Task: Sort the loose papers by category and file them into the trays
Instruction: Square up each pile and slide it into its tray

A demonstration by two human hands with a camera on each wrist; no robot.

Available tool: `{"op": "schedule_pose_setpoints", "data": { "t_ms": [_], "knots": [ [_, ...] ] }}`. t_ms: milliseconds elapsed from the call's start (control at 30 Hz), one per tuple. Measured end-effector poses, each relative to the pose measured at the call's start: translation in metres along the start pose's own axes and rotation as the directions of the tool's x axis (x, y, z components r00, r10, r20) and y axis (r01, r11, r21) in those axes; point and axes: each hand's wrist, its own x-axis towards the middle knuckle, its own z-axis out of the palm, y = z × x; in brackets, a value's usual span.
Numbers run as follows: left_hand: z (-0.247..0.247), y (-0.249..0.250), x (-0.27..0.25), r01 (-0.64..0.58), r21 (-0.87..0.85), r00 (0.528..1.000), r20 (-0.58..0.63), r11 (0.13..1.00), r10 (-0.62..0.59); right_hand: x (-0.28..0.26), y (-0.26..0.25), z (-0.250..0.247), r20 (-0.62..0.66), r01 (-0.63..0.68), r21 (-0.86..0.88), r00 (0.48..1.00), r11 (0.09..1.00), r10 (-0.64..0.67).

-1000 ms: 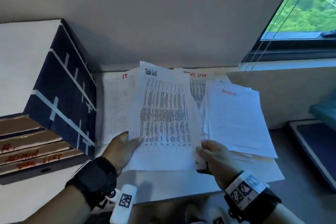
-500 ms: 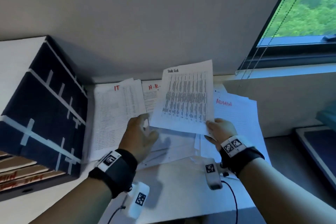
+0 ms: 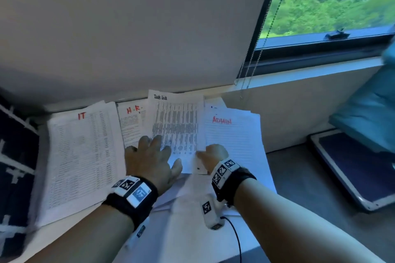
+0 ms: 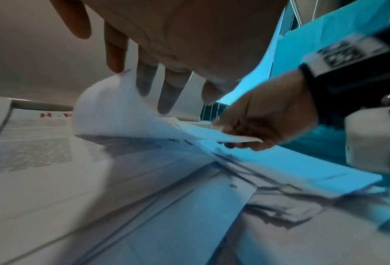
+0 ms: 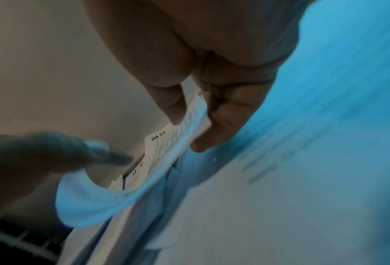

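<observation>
A printed "Task List" sheet [image 3: 177, 124] lies over the paper piles at the back of the white desk [image 3: 181, 239]. My right hand [image 3: 210, 155] pinches its lower right corner between thumb and fingers [image 5: 178, 107]. My left hand [image 3: 154, 156] is spread flat, fingers straight, over the sheet's lower left part [image 4: 112, 107]. To the left lie the "IT" pile [image 3: 83, 156] and the "H.R." pile [image 3: 131, 126]. The "ADMIN" pile [image 3: 233, 141] lies to the right.
A dark blue tray box with white tape [image 3: 15, 166] stands at the left edge. A wall rises just behind the papers, a window [image 3: 331, 0] with bead cords at the right. A blue cushion [image 3: 367, 109] and a dark mat [image 3: 352, 162] sit lower right.
Both hands carried the Task List sheet away from me and lowered it onto the piles between H.R. and ADMIN. My left hand let go of it and now lies flat over it.
</observation>
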Motion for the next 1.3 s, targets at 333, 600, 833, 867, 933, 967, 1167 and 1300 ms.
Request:
{"op": "schedule_pose_setpoints", "data": {
  "t_ms": [333, 600, 833, 867, 933, 967, 1167, 1300],
  "knots": [
    [0.017, 0.018, 0.035, -0.139, 0.009, 0.937, 0.324, 0.990, 0.129, 0.039, 0.068, -0.133, -0.313, -0.110, -0.202, 0.949, 0.973, 0.043],
    [0.025, 0.012, 0.046, -0.199, 0.024, 0.926, 0.332, 0.980, 0.180, 0.080, 0.110, -0.148, 0.152, -0.225, 0.275, 0.970, 0.935, 0.189],
    [0.036, 0.013, 0.044, -0.193, 0.029, 0.936, 0.305, 0.981, 0.176, 0.076, 0.103, -0.141, 0.230, -0.249, 0.450, 0.960, 0.857, 0.158],
    [0.036, 0.012, 0.045, -0.205, 0.035, 0.933, 0.307, 0.978, 0.185, 0.074, 0.100, -0.138, 0.205, -0.246, 0.440, 0.964, 0.864, 0.170],
    [0.033, 0.011, 0.045, -0.218, 0.037, 0.929, 0.314, 0.975, 0.196, 0.083, 0.104, -0.132, 0.153, -0.238, 0.418, 0.970, 0.877, 0.191],
    [0.033, 0.010, 0.046, -0.221, 0.034, 0.926, 0.320, 0.975, 0.199, 0.093, 0.111, -0.128, 0.155, -0.258, 0.413, 0.965, 0.873, 0.212],
    [0.033, 0.007, 0.050, -0.235, 0.027, 0.911, 0.355, 0.972, 0.210, 0.072, 0.091, -0.126, 0.125, -0.194, 0.427, 0.980, 0.883, 0.154],
    [0.035, 0.009, 0.050, -0.233, 0.028, 0.915, 0.346, 0.972, 0.209, 0.064, 0.072, -0.125, -0.052, -0.030, 0.347, 0.997, 0.937, 0.052]
  ]
}}
